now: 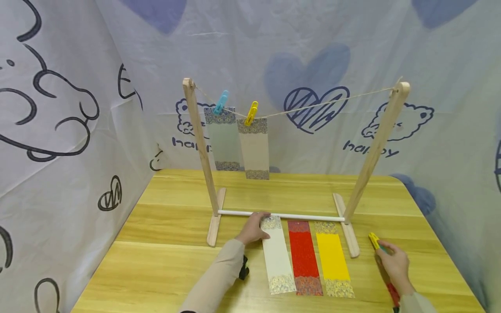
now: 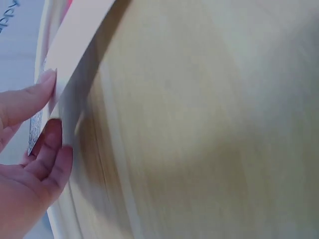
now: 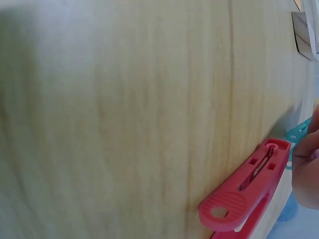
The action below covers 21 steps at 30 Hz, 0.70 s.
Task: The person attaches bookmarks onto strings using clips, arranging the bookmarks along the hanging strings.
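Note:
My left hand pinches the top end of a white card with patterned bands. In the left wrist view, the thumb lies on one face of the white card and the fingers are behind it, its edge raised off the table. To its right lie a red card and a yellow card. At the far right, my right hand has its fingertips around the lower end of a yellow clothespin. A blue clothespin is partly hidden by those fingers, and a red clothespin lies nearer the wrist.
A wooden stand with left post, right post and white crossbar spans the table. From its string hang a pale green card under a blue clothespin and a cream card under a yellow one.

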Motion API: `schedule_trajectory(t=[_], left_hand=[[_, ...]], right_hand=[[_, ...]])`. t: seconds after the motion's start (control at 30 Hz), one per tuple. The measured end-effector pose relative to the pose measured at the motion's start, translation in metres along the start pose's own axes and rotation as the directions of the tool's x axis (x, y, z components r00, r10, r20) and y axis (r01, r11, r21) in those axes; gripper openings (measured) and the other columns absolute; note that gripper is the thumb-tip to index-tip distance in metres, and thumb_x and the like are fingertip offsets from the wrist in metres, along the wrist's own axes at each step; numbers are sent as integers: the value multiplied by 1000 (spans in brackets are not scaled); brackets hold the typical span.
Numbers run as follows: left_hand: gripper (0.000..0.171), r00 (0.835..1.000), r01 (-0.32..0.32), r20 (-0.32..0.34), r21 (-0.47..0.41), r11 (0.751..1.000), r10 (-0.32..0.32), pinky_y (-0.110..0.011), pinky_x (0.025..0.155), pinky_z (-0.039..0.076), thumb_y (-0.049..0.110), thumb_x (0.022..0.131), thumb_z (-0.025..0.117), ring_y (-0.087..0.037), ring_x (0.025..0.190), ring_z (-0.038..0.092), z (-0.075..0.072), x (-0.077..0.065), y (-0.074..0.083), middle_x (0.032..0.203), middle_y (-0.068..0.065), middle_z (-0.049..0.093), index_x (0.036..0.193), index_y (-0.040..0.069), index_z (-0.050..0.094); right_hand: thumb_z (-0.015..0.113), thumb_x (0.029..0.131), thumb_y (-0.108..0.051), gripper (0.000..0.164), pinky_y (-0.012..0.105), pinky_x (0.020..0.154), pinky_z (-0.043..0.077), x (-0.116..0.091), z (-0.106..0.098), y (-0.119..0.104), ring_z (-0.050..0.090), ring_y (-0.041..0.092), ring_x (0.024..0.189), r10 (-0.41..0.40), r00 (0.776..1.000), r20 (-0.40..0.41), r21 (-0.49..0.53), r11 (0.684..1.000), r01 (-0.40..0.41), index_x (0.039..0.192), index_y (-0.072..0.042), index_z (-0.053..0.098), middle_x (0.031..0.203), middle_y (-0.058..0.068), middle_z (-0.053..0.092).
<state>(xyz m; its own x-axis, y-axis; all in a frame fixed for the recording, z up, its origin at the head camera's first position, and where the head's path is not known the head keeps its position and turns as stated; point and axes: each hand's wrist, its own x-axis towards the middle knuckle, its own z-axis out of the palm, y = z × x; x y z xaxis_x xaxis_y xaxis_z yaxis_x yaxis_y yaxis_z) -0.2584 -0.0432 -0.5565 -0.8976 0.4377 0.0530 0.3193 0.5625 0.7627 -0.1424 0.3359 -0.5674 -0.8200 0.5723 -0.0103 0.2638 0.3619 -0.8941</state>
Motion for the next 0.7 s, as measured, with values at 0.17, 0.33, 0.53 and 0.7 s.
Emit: schedule_trajectory(t=[0.17,0.33,0.53,0.7], left_hand=[[62,999,12,-44,-145,989,-18,-41,87,41,-9,65,73,-34,105,46,1,2,-1,118,-19,48,122,-1,49],[50,997,42,-48,-255,966,-56,-28,59,44,-10,70,69,-20,72,47,1,3,1,107,-13,53,116,-1,53],[20,995,58,-46,-424,904,-85,-20,48,36,-12,74,63,-10,51,35,-1,3,5,92,-15,57,93,-6,61],[21,989,103,-39,-527,844,-145,-23,51,41,-12,76,61,-10,56,42,-3,4,5,101,-15,56,97,-9,60]], right_hand=[[55,74,4,29,23,38,45,1,-4,0,55,9,48,52,997,59,171,983,-62,87,-20,65,64,-1,59],[60,73,5,31,20,38,41,1,-3,0,50,3,51,11,1000,18,185,983,-14,82,-25,67,64,-12,57],[65,73,3,22,16,41,36,1,-1,-3,44,1,59,-45,996,-74,118,992,53,93,-6,69,66,-18,53],[66,76,1,24,12,46,37,3,-1,-6,44,1,68,-96,989,-115,122,986,110,100,1,65,76,-21,54]])
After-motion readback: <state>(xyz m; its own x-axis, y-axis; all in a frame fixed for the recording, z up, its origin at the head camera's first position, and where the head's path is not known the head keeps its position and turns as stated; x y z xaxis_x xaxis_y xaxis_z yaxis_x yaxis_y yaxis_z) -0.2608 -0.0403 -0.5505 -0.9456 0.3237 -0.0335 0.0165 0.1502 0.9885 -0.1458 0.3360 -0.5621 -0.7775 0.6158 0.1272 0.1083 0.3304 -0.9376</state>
